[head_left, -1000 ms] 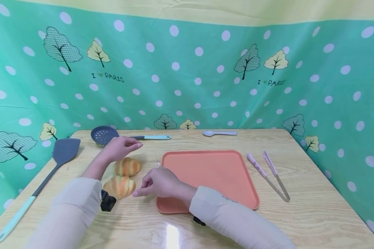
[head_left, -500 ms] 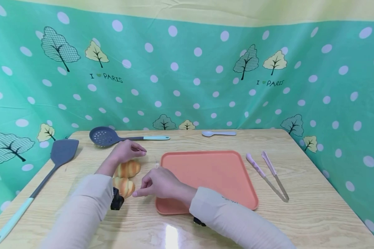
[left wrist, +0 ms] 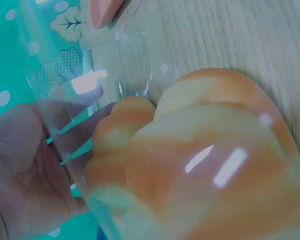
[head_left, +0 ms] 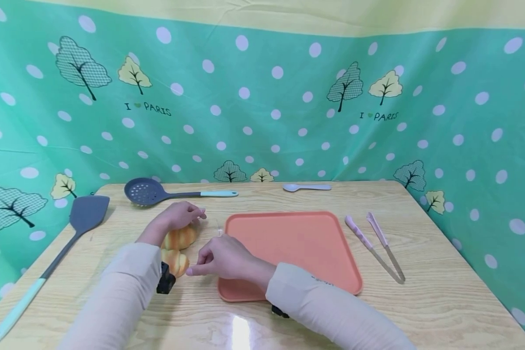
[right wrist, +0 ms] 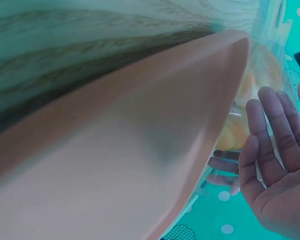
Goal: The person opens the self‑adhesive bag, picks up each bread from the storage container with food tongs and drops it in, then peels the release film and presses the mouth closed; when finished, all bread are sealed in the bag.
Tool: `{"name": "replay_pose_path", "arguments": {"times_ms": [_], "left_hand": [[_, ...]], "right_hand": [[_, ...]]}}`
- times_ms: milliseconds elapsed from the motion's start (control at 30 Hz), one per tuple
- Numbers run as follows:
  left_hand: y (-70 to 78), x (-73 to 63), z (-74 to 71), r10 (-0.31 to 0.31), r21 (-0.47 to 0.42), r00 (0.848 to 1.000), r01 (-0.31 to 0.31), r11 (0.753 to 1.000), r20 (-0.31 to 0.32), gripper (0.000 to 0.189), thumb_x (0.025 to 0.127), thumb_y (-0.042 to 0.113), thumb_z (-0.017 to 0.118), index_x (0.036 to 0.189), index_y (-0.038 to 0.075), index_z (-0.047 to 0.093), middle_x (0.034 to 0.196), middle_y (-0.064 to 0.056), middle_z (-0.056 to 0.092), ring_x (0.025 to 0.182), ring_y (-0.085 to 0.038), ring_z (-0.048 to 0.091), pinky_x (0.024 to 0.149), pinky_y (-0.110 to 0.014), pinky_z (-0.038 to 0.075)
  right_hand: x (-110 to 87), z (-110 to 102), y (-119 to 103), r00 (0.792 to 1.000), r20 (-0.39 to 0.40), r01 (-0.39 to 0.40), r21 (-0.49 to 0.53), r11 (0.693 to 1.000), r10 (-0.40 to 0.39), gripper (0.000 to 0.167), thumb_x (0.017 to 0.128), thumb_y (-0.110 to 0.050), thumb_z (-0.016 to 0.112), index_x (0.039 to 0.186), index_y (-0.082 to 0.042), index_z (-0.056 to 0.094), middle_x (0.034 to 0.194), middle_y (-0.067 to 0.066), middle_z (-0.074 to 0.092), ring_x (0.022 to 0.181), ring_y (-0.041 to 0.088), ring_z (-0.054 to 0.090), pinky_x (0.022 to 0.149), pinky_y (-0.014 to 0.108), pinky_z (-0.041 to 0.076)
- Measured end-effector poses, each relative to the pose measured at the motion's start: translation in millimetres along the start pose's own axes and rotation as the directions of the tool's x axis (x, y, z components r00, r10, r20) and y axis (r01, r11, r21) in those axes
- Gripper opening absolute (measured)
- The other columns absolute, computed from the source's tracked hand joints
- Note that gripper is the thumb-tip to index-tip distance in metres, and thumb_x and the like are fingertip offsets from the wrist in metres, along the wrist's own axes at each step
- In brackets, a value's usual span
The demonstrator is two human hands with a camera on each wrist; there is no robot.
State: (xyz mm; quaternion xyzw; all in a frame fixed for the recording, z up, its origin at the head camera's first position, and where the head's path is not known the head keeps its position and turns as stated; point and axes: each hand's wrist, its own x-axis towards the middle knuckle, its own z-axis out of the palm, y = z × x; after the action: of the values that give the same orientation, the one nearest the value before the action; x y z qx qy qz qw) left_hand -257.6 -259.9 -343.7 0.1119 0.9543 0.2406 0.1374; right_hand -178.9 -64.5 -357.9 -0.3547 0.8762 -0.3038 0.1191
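Two orange-and-cream striped bread rolls [head_left: 181, 237] lie left of the tray, partly hidden by my left arm. A clear container [left wrist: 85, 82] surrounds them, its shiny wall running between the left-wrist camera's rolls [left wrist: 205, 160] and my hand. My left hand [head_left: 180, 215] reaches over the far roll, fingertips near the container's far edge. In its wrist view, those fingers extend along the outside of the clear wall. My right hand [head_left: 227, 257] hovers at the tray's left edge, its fingertips near the front roll. Its fingers [right wrist: 277, 135] look fairly straight, with nothing gripped.
A coral tray [head_left: 288, 243] lies under my right forearm. Farther right are tongs with pink grips [head_left: 378, 248]. A skimmer [head_left: 144, 191] and a small pale spoon [head_left: 306, 187] lie along the back edge. A dark spatula [head_left: 76, 233] with a mint handle lies at far left.
My left hand has moved slightly right and lower over the far roll, and its forearm now covers more of the front roll. My right hand has stayed almost still.
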Motion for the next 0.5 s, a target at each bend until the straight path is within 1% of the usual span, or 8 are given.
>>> {"name": "replay_pose_path", "arguments": {"times_ms": [67, 133, 233, 300, 400, 500], "left_hand": [[1.0, -0.1, -0.3, -0.016, -0.004, 1.0, 0.016, 1.0, -0.02, 0.032, 0.108, 0.021, 0.051, 0.116, 0.0, 0.074, 0.111, -0.02, 0.073, 0.108, -0.036, 0.065, 0.096, -0.052, 0.05], [1.9, -0.3, -0.3, -0.02, -0.011, 0.999, 0.019, 1.0, -0.033, 0.026, 0.104, 0.018, 0.059, 0.115, 0.001, 0.075, 0.113, -0.019, 0.072, 0.104, -0.031, 0.065, 0.093, -0.049, 0.051], [1.9, 0.1, -0.1, -0.002, -0.017, 1.0, 0.002, 1.0, -0.028, 0.022, 0.099, 0.014, 0.065, 0.114, 0.001, 0.075, 0.115, -0.018, 0.072, 0.099, -0.027, 0.063, 0.089, -0.046, 0.051], [1.9, 0.5, -0.1, 0.019, -0.013, 1.0, -0.019, 1.0, -0.019, 0.022, 0.098, 0.012, 0.066, 0.115, 0.001, 0.075, 0.116, -0.019, 0.072, 0.1, -0.026, 0.064, 0.09, -0.046, 0.051], [2.5, 0.3, -0.2, 0.04, 0.005, 0.999, -0.04, 0.999, -0.01, 0.021, 0.098, 0.01, 0.066, 0.114, 0.001, 0.076, 0.117, -0.019, 0.071, 0.096, -0.026, 0.062, 0.089, -0.045, 0.05], [3.5, -0.8, -0.5, 0.049, 0.017, 0.999, -0.049, 0.999, 0.003, 0.018, 0.097, 0.009, 0.066, 0.11, 0.001, 0.077, 0.113, -0.016, 0.073, 0.1, -0.028, 0.064, 0.093, -0.047, 0.05]], "right_hand": [[-0.4, -0.2, 0.4, 1.0, 0.001, 0.002, 0.001, 1.0, -0.002, 0.031, 0.093, -0.041, 0.075, 0.07, -0.019, 0.077, 0.062, -0.01, 0.066, 0.057, -0.001, 0.048, 0.057, 0.016, 0.038], [-0.5, -0.5, 0.6, 1.0, 0.003, 0.002, -0.002, 1.0, -0.002, 0.031, 0.093, -0.041, 0.075, 0.07, -0.019, 0.077, 0.062, -0.011, 0.066, 0.057, -0.001, 0.047, 0.056, 0.016, 0.038], [-0.4, -1.1, 0.7, 1.0, 0.004, 0.007, -0.005, 1.0, -0.007, 0.031, 0.093, -0.041, 0.075, 0.071, -0.019, 0.077, 0.063, -0.011, 0.066, 0.058, -0.001, 0.048, 0.057, 0.016, 0.038], [-0.4, -1.5, 0.6, 1.0, 0.002, 0.011, -0.01, 1.0, -0.011, 0.031, 0.093, -0.04, 0.075, 0.071, -0.019, 0.077, 0.064, -0.011, 0.067, 0.059, -0.001, 0.048, 0.057, 0.016, 0.039], [-0.3, -1.6, 0.6, 1.0, 0.002, 0.011, -0.013, 1.0, -0.011, 0.03, 0.093, -0.04, 0.075, 0.071, -0.019, 0.077, 0.064, -0.012, 0.067, 0.059, -0.002, 0.049, 0.058, 0.016, 0.039], [-0.2, -1.3, 0.6, 1.0, 0.004, 0.005, -0.012, 1.0, -0.005, 0.029, 0.093, -0.04, 0.075, 0.072, -0.019, 0.078, 0.064, -0.013, 0.067, 0.059, -0.002, 0.05, 0.058, 0.015, 0.04]]}}
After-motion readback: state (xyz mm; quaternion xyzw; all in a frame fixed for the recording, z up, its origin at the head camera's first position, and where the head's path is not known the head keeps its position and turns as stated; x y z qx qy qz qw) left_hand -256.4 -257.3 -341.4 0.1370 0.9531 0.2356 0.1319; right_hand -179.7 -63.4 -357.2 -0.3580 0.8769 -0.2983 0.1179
